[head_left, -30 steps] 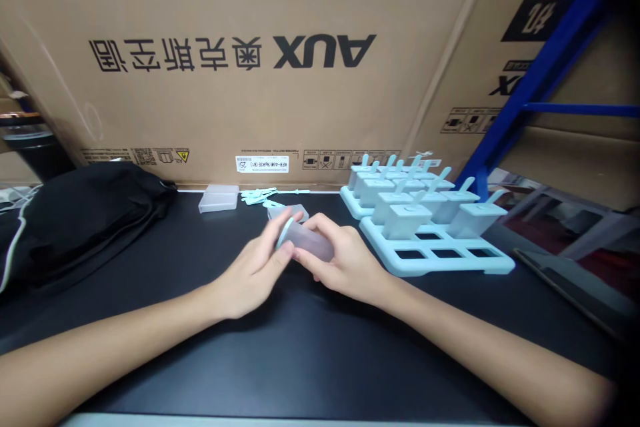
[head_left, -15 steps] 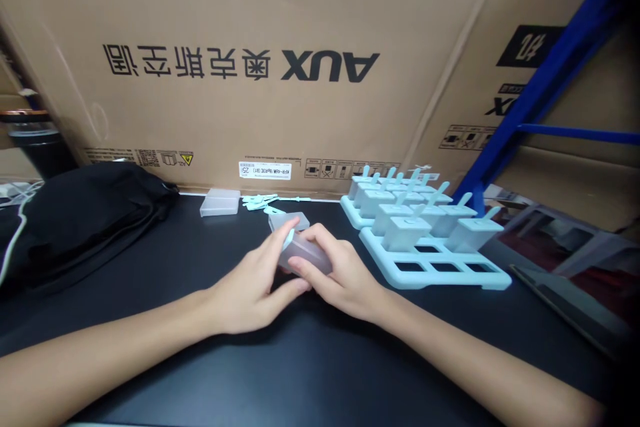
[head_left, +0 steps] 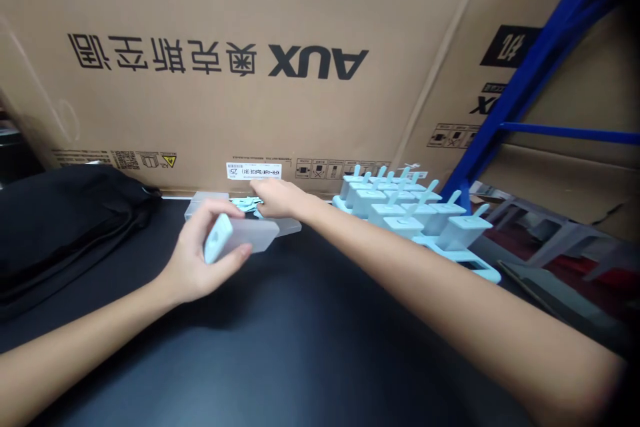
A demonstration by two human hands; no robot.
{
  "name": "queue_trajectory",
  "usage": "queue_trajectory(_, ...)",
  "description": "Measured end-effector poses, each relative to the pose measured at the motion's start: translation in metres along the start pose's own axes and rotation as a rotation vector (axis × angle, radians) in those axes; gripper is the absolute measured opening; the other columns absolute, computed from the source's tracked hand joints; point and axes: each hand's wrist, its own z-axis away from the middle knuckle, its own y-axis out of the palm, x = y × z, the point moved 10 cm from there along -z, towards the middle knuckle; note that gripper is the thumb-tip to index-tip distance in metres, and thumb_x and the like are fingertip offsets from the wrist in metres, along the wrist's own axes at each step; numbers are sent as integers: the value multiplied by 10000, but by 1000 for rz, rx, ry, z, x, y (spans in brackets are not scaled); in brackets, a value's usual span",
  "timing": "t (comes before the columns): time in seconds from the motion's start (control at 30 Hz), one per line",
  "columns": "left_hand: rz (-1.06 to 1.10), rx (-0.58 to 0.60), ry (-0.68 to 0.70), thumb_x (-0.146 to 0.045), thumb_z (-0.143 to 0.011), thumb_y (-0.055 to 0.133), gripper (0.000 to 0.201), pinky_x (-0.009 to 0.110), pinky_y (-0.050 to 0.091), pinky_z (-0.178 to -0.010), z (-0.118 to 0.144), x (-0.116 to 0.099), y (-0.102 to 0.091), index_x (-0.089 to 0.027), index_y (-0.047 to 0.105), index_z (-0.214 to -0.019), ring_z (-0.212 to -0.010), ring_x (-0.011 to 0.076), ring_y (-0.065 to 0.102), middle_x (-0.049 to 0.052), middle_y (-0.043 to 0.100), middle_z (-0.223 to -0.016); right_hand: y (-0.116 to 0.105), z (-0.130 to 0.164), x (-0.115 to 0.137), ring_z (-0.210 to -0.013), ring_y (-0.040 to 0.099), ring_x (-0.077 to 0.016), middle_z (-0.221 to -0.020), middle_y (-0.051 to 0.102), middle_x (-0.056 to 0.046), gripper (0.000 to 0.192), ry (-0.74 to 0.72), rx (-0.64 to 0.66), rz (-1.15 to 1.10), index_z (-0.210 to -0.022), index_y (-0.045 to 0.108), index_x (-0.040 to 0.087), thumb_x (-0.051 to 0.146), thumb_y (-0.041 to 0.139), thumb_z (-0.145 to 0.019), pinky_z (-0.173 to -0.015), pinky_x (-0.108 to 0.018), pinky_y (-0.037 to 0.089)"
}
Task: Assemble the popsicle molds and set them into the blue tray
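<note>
Head view: my left hand [head_left: 200, 260] grips a frosted mould cup [head_left: 240, 238]; my right hand [head_left: 277, 199] pinches pale-blue sticks [head_left: 245, 203] at frame centre.

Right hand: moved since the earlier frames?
Yes. The right hand left the frosted mould and reached away to the loose sticks by the cardboard box.

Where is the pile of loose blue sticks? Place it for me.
In the head view, the loose blue sticks lie at the far edge of the black table, against the cardboard box, under the right hand and left of the blue mold tray.
</note>
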Motion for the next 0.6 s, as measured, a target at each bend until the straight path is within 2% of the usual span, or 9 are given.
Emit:
queue_trajectory(0.07, 44, 116, 51, -154, -750, 669, 313, 285, 499, -701, 5, -7, 16, -216, 512, -1015, -806, 168, 597, 34, 582, -953, 13, -21, 4, -954, 628, -272, -1103, 650, -181, 394, -3, 61, 52, -1151, 569, 107, 146, 595, -760, -701, -337, 478)
queue_trajectory(0.2, 155, 279, 116, -96, -706, 655, 364, 251, 454, -583, 17, -20, 42, -212, 500, -1014, -700, 141, 549, 32, 575, -874, 33, -48, 12, -1007, 622, -302, -1060, 660, -202, 359, -42, 148, 149, -1050, 658, 77, 63, 652, -692, -796, -384, 491)
queue_trajectory(0.3, 150, 326, 168, -82, -696, 657, 344, 272, 464, -624, 20, -27, 49, -210, 513, -980, -737, 156, 559, 35, 592, -857, 38, -59, 8, -1027, 617, -299, -1047, 658, -197, 367, -51, 161, 187, -1066, 673, 77, 57, 652, -701, -828, -401, 496)
queue_trajectory(0.6, 134, 410, 133, -90, -730, 657, 271, 269, 480, -676, 20, -22, 58, -197, 539, -951, -755, 149, 587, 38, 625, -904, 38, -58, 11, -984, 640, -303, -1009, 670, -182, 373, -101, 249, 264, -1031, 691, 75, 58, 670, -659, -780, -402, 516)
